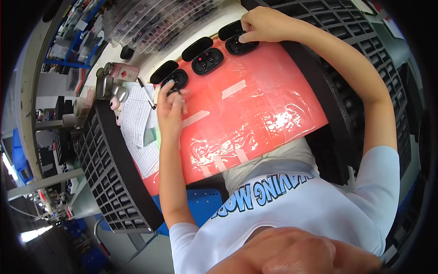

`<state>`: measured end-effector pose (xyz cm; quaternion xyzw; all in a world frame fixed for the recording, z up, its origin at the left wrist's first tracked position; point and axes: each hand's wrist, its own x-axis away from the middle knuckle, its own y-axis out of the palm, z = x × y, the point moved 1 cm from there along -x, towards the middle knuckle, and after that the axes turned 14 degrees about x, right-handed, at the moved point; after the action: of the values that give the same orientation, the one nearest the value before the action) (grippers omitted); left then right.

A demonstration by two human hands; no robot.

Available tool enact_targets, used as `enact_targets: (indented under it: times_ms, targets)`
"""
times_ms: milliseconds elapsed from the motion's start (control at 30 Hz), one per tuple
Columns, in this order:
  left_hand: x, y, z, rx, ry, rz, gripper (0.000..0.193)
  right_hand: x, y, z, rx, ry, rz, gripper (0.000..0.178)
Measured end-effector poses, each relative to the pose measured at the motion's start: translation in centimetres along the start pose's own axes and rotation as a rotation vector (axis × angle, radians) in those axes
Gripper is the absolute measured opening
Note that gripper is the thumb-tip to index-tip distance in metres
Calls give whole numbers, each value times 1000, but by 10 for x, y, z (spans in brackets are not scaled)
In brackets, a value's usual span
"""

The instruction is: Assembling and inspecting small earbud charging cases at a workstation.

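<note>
Three black earbud cases, lids flipped open, lined up along the far edge of a red mat point(255, 107) on the bench point(147, 64). Left hand point(172, 102): at the left case point(180, 78), fingers bent over its near side, a bit blurred; cannot tell if it grasps anything. Right hand point(261, 26): at the right case point(235, 47), thumb and fingers bent down at its base; can't tell if an earbud is pinched, fingertips partly hidden. Middle case point(207, 62): between the other two, no hand on it, red lights showing inside. Mat is glossy, with pale tape strips point(234, 89) across it. Left of mat: printed sheets point(133, 109), pen point(147, 93) lying on them, pink box point(124, 72) farther back. Clear plastic trays point(155, 27) behind the cases. Black compartment trays flank both sides: left tray point(109, 171), right tray point(340, 18).
</note>
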<state>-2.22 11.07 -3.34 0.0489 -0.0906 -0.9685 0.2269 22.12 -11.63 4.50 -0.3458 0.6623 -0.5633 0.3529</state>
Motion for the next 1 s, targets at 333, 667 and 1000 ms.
enact_targets:
  times_ms: [333,667,1000]
  targets:
    - [-41,112,-10,-631,287,-149,47,-6,10,26,132,25,136,33]
    - [-82,155,-22,-1062,595,-285,41,18,-66,47,350,71,-59,33]
    - [-35,114,-10,-956,731,-406,27,40,-37,77,542,121,-44,30]
